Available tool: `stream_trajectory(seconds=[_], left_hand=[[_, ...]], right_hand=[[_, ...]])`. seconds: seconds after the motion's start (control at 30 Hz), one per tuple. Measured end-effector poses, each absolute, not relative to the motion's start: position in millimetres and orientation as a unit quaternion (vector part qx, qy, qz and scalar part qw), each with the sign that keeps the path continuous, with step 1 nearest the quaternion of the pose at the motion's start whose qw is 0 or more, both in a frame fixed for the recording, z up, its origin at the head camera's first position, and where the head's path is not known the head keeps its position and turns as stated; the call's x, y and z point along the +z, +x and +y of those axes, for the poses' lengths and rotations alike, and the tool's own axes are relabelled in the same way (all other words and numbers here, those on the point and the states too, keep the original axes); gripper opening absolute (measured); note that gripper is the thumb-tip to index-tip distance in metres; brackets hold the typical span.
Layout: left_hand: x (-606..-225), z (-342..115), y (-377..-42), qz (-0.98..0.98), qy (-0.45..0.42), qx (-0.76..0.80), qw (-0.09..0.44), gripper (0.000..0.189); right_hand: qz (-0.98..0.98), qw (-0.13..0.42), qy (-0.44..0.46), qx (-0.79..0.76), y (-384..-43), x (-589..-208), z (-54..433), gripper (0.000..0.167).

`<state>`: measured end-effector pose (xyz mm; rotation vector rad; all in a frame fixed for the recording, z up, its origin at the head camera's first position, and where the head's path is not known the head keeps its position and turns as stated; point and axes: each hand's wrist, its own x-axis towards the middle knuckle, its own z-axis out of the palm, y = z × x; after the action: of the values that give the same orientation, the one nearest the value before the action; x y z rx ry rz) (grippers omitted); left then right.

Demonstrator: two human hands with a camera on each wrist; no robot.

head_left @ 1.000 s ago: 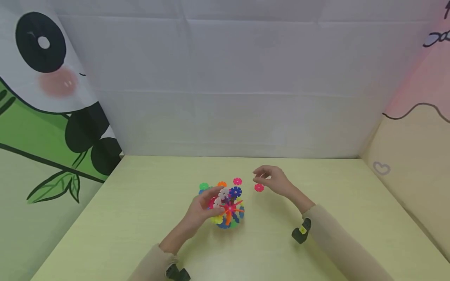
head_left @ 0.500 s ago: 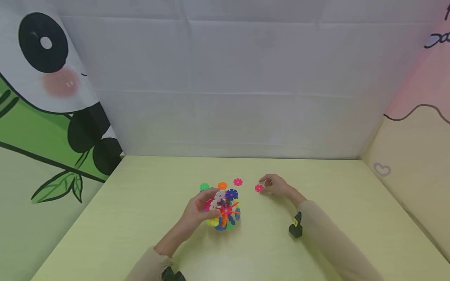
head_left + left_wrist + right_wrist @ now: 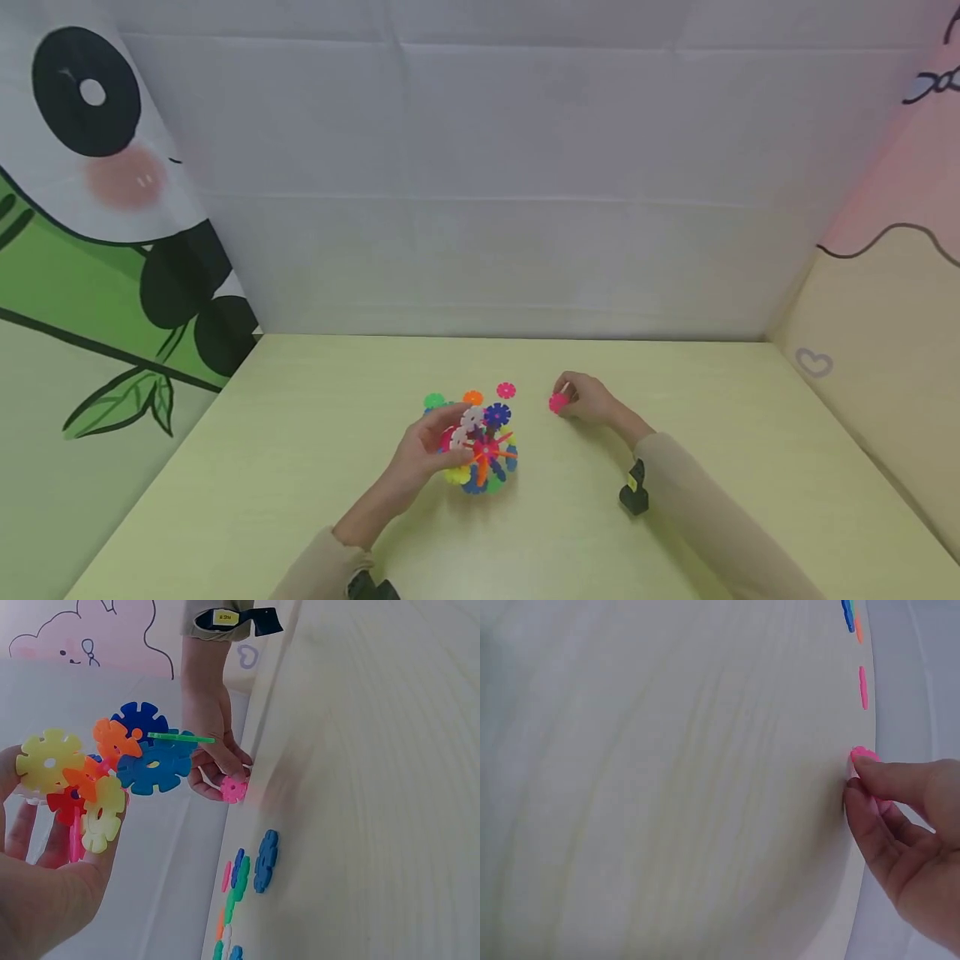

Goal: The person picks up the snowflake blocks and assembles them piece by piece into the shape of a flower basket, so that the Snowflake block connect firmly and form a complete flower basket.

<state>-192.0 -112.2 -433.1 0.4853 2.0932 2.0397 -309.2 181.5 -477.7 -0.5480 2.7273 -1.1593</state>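
My left hand (image 3: 422,448) grips a cluster of interlocked snowflake discs (image 3: 486,450) above the table. In the left wrist view the cluster (image 3: 97,776) shows yellow, orange, red, blue and green notched discs pushed into one another. To the right, my right hand (image 3: 592,398) pinches a single pink snowflake disc (image 3: 557,403) between thumb and fingers, low over the tabletop. The right wrist view has this pink disc (image 3: 864,754) partly hidden behind the thumb, with the fingertips right at the table surface.
A loose pink disc (image 3: 506,390) lies on the pale table (image 3: 675,392) between the hands. Behind the cluster are an orange disc (image 3: 472,397) and a green disc (image 3: 434,401). A blue disc (image 3: 266,861) lies nearer in the left wrist view. A pale backdrop (image 3: 525,267) rises at the table's far edge.
My right hand has come down to the pink disc on the table and now pinches it, tilting it slightly. The left hand and its cluster have shifted slightly left.
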Motion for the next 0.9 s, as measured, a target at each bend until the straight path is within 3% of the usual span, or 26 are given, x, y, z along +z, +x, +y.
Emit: stream_trajectory(seconds=[0.23, 0.57, 0.9], left_hand=[[-431.9, -105.1, -195.7, 0.705, 0.155, 0.687, 0.085, 0.055], [-426.9, -88.0, -203.2, 0.674, 0.142, 0.72, 0.082, 0.056], [-426.5, -75.3, -213.1, 0.66, 0.141, 0.735, 0.064, 0.06]], right_hand=[[0.865, 0.028, -0.204, -0.458, -292.6, -461.3, 178.6, 0.023], [0.784, 0.003, -0.175, -0.596, -224.7, -401.2, 157.4, 0.024], [0.784, -0.006, -0.183, -0.593, -230.6, -402.0, 156.8, 0.022]])
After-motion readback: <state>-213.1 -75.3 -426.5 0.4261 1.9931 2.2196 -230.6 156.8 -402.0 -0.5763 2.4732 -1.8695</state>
